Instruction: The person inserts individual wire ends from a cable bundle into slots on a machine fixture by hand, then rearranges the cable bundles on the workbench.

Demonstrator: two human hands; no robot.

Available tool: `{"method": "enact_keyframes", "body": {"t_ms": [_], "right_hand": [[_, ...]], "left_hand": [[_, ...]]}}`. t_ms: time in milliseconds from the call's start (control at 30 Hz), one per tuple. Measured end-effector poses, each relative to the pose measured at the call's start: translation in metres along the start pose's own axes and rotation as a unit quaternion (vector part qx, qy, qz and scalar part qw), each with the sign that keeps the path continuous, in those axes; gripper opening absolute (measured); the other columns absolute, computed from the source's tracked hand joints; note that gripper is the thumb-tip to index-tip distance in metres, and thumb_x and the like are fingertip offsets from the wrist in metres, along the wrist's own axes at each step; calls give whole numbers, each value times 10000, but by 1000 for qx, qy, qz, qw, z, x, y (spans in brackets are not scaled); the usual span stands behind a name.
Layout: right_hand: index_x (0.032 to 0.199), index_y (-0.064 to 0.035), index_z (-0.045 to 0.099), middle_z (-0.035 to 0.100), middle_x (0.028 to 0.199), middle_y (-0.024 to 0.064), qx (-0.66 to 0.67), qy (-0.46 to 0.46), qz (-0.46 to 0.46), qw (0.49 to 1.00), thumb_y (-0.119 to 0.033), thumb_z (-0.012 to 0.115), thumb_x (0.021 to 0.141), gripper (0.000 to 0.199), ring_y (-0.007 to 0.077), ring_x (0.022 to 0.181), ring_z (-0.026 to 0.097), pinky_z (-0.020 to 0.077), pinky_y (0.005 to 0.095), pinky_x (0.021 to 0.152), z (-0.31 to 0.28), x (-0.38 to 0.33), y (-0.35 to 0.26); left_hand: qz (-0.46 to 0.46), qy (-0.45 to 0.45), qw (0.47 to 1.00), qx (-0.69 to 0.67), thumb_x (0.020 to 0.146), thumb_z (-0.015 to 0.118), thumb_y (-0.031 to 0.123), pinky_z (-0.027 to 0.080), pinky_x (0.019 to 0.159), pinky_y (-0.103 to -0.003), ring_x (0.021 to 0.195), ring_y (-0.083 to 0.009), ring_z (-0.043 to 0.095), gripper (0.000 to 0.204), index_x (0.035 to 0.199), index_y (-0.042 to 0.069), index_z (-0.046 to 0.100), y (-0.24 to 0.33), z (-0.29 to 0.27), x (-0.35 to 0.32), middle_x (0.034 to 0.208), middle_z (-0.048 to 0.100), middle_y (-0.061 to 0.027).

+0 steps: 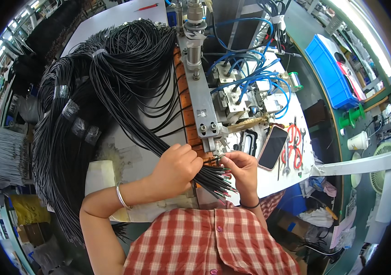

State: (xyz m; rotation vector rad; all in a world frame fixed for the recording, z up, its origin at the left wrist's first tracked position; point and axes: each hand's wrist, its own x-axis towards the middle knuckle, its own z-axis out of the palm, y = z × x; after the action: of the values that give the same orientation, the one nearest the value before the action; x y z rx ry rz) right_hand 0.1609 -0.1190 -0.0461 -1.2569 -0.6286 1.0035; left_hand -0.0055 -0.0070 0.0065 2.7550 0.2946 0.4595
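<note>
My left hand (177, 167) is closed around a thick bundle of thin black cables (211, 181). Their stripped ends, with red, green and white wires, fan out to the right of the fist. My right hand (241, 170) pinches the end of one black cable between thumb and fingertips, just in front of a pneumatic press (198, 98). The small tip at those fingers is too fine to make out. Under the press runs an orange strip (188, 110), with several single cables lying across it.
A large heap of taped black cables (127, 50) covers the table's left side. Right of the press are blue air hoses (246, 85), a phone (273, 146), red-handled scissors (295, 149) and a solder spool (295, 81). A blue bin (328, 68) stands farther right.
</note>
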Motion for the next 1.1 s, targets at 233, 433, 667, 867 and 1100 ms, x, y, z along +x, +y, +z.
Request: {"method": "enact_keyframes", "body": {"t_ms": [233,433,667,867,1100], "right_hand": [[807,13,623,585,630,-8,91,-110,69,987,-50,651,814,69,20,486,478,358,157,422,-2,3,-8],[836,7,612,586,652,-6,-22,-82,7,996,-41,644,818,61,18,507,489,357,161,421,-12,5,5],[810,-19,561,565,628,-12,-50,-50,41,997,-106,598,864,109,10,487,447,331,166,408,-10,9,13],[818,-16,550,529,639,-14,4,-110,107,988,-102,564,876,104,31,514,443,329,164,433,-16,15,14],[880,-12,561,524,663,-23,-25,-104,185,977,-79,586,861,74,31,557,459,370,166,516,-15,12,3]], "left_hand": [[-4,14,1000,-3,529,604,32,361,611,-355,701,-248,475,200,700,49,503,-2,4,0,683,472,-63],[7,-24,1000,6,533,605,21,360,635,-348,717,-247,476,210,720,50,514,-1,3,0,682,467,-62],[43,16,999,16,500,617,3,352,653,-343,742,-236,477,263,741,54,525,-5,7,2,679,466,-54],[8,-35,999,27,485,633,12,353,656,-347,740,-233,478,310,771,58,524,-4,5,1,686,478,-51],[10,-29,999,45,499,627,2,354,649,-349,733,-241,480,315,798,42,536,-4,8,-3,683,477,-59]]}}
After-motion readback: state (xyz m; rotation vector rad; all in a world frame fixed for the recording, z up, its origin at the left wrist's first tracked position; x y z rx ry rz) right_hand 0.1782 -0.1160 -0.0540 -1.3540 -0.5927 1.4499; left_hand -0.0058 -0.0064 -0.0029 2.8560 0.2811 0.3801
